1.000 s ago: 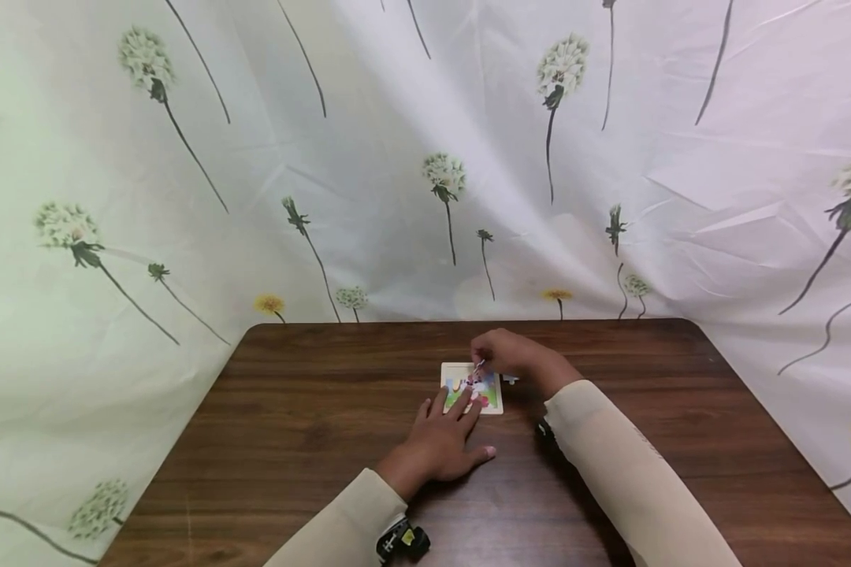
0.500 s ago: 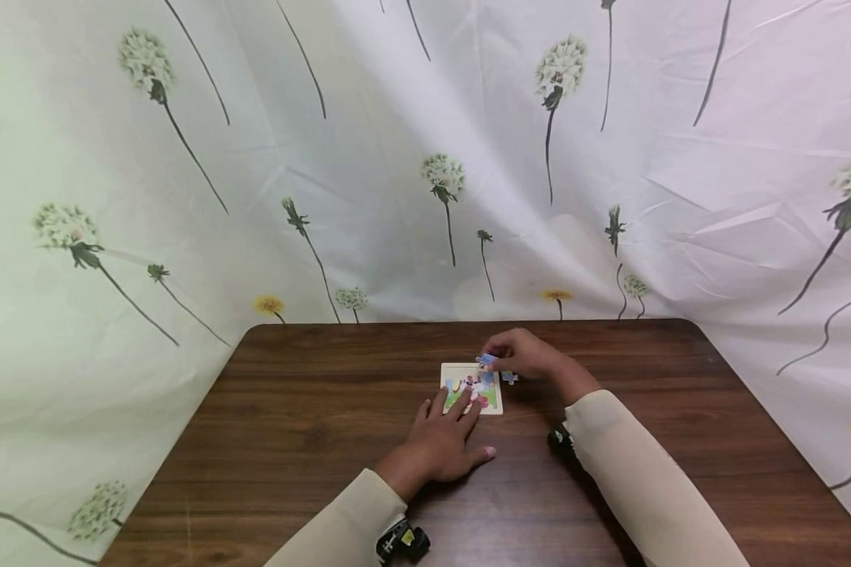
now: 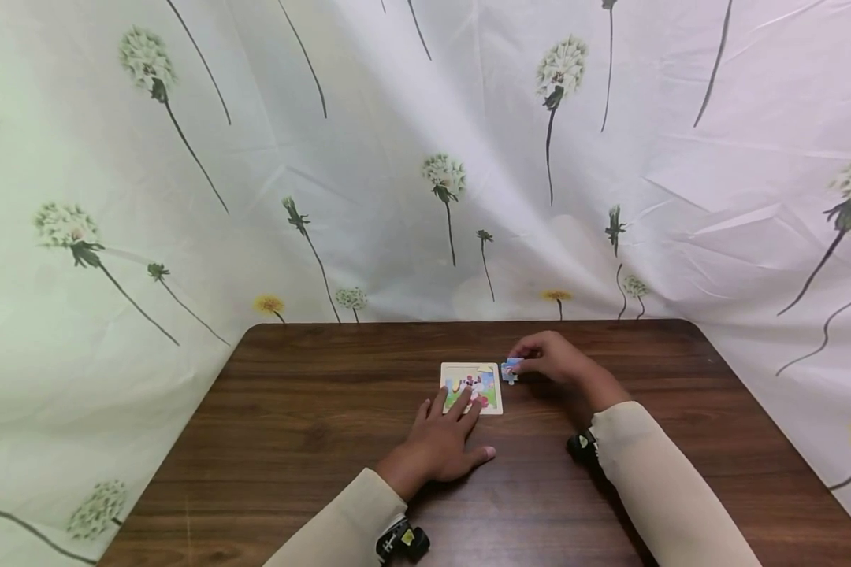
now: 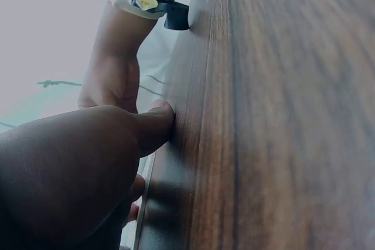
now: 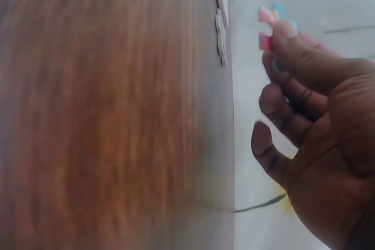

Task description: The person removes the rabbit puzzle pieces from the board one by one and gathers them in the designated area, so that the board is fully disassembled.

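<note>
A small picture puzzle in a pale frame (image 3: 500, 400) lies near the table's far side. My left hand (image 3: 443, 445) rests with spread fingers over its lower part; in the left wrist view its thumb (image 4: 157, 122) lies along the tabletop. Just right of the frame, my right hand (image 3: 556, 361) pinches a blue and pink jigsaw piece (image 5: 268, 16) between thumb and forefinger, the other fingers loosely bent. A light-blue jigsaw piece (image 3: 509, 379) lies on the table beneath it, partly covered by the held one. The upper part of the puzzle shows bare pale backing.
The dark wooden table (image 3: 291, 441) reaches a white curtain (image 3: 383, 236) printed with dandelions at its back edge. A small black camera (image 3: 403, 542) is strapped to the left wrist, another camera (image 3: 581, 445) to the right.
My right hand has moved right, from over the puzzle's upper corner to beside the frame, carrying the jigsaw piece. My left hand has stayed in place.
</note>
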Demonstrator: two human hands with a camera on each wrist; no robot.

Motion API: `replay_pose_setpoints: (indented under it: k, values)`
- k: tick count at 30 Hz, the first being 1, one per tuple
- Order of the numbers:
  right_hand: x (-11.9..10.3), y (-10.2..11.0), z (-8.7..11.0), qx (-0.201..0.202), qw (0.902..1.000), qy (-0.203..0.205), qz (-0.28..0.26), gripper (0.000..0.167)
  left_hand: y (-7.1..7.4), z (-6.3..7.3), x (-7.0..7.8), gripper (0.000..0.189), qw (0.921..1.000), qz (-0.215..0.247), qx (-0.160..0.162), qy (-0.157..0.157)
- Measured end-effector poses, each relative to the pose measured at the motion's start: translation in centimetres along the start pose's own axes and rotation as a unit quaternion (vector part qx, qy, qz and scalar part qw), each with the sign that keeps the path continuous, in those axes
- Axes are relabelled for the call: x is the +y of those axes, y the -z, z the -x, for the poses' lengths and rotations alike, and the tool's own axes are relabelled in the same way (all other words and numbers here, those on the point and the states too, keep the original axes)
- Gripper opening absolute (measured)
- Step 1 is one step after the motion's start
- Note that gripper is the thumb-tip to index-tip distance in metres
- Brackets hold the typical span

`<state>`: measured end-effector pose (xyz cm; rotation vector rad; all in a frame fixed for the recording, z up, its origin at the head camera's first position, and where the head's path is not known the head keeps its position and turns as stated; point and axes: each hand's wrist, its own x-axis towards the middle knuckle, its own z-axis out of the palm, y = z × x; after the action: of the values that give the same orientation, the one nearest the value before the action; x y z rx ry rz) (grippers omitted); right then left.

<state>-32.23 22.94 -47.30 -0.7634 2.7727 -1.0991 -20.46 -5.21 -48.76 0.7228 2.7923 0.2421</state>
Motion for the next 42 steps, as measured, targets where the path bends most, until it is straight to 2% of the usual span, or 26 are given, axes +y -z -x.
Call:
replay_pose_setpoints:
  k: [7, 14, 19, 28, 36, 42]
  values:
    - [1.5, 0.4, 1.0, 0.019, 0.9996, -0.017, 0.01, 0.01, -0.1, -0.1, -0.1, 0.087, 1.0, 0.002, 0.001, 0.003]
    - [2.7, 0.5, 1.8, 0.016, 0.9986, -0.048, 0.013, 0.01, -0.1, -0.1, 0.1, 0.087, 1.0, 0.004, -0.004, 0.003]
    - [3.2, 0.5, 1.9, 0.025, 0.9986, -0.046, 0.007, 0.01, 0.0, -0.2, 0.1, 0.087, 1.0, 0.004, 0.0, 0.002]
    - [3.7, -0.3, 1.9, 0.05, 0.9978, -0.026, 0.037, 0.013, 0.1, -0.1, 0.0, 0.087, 1.0, 0.003, -0.002, 0.004]
    - [3.8, -0.8, 2.0, 0.059, 0.9966, -0.041, 0.039, 0.013, 0.0, -0.1, -0.1, 0.086, 1.0, 0.004, -0.004, 0.005]
    - [3.8, -0.7, 1.9, 0.087, 0.9946, -0.03, 0.047, 0.013, -0.3, -0.4, -0.1, 0.087, 0.9999, 0.004, -0.007, 0.006]
